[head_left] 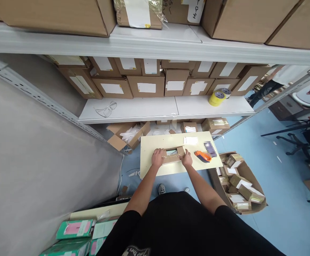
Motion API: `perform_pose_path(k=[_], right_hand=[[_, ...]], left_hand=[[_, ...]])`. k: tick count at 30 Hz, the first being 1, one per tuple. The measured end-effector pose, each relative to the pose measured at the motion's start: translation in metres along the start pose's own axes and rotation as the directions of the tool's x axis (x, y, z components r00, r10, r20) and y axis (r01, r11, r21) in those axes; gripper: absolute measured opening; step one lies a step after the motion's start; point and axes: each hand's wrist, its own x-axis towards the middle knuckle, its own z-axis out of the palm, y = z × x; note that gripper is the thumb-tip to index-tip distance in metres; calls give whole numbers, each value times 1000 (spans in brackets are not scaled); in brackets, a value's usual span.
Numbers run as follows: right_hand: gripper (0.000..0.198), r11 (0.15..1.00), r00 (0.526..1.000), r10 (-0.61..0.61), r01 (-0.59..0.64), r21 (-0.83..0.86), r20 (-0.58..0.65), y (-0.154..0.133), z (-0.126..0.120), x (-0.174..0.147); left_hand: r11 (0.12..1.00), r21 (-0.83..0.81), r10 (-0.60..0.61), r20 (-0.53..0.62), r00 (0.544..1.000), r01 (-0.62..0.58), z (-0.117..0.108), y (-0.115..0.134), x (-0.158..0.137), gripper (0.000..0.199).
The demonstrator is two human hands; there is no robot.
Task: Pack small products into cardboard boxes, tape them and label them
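On the cream work table [149, 142] lies a small cardboard box [171, 159], its top partly open with something pale inside. My left hand [158, 158] grips the box's left end, fingers curled over it. At the right end, my right hand [186, 157] holds the box by a raised brown flap [180, 151]. To the right of the box rests an orange and dark blue tape dispenser [203, 156]. A blurred-out dark object [210, 148] lies beside it. White paper labels [190, 140] sit near the table's far edge.
A large carton [256, 177] full of taped parcels stands right of the table. An open box with white packing [130, 134] is at the left. The shelf [144, 106] ahead bears boxes, glasses [107, 109] and tape rolls [217, 98]. Other people [280, 80] are at far right.
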Motion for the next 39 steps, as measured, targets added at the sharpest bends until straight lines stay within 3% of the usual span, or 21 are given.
perform_pose_path(k=[3,6,9,13,17,21,25,28,33,39], right_hand=[[83,999,1000,-13,13,31,-9,1,2,0],[80,1000,1000,-23,23,21,16,1,1,-4],[70,994,994,-107,107,27,9,7,-7,-7],[59,981,973,-185,191,28,-135,35,-34,5],[50,994,975,-105,101,-27,-194,82,-76,35],[43,997,996,-1,-6,-75,-84,129,-106,60],[29,996,995,57,-51,-67,81,153,-110,73],[23,996,988,64,-56,-65,141,159,-102,81],[42,993,976,106,-93,-74,191,159,-92,97],[32,996,980,62,-49,-70,191,150,-111,112]], left_hand=[[1000,17,14,53,999,-15,18,-1,-17,61],[999,38,-11,109,994,7,30,2,-25,61],[998,70,-15,188,982,2,31,5,-20,67],[993,120,-20,209,978,-5,32,9,-12,72],[991,97,63,232,971,-87,47,24,-7,68],[989,84,95,259,961,-120,67,52,7,66],[988,89,98,270,958,-126,81,71,22,65],[990,97,69,271,960,-98,86,76,27,65],[991,132,-28,296,955,-12,83,85,32,68],[987,154,-93,293,952,49,72,102,34,69]])
